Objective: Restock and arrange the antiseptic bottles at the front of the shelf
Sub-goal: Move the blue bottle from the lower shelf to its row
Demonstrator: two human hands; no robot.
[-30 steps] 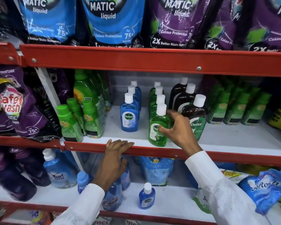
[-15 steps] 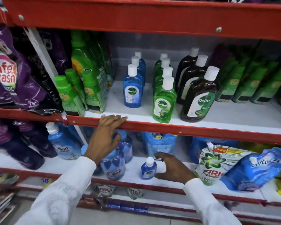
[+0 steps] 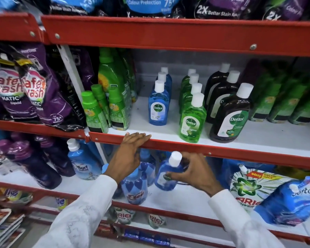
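Under the red shelf edge (image 3: 222, 153), the right hand (image 3: 195, 174) holds a small blue Dettol bottle (image 3: 166, 174), tipped. On that edge the left hand (image 3: 129, 154) lies flat and open. Up on the white shelf (image 3: 267, 138), bare room lies in front of the blue Dettol row (image 3: 158, 106).

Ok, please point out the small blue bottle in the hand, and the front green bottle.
small blue bottle (image 3: 162, 178), head view, on its label.
front green bottle (image 3: 191, 125), head view, on its label.
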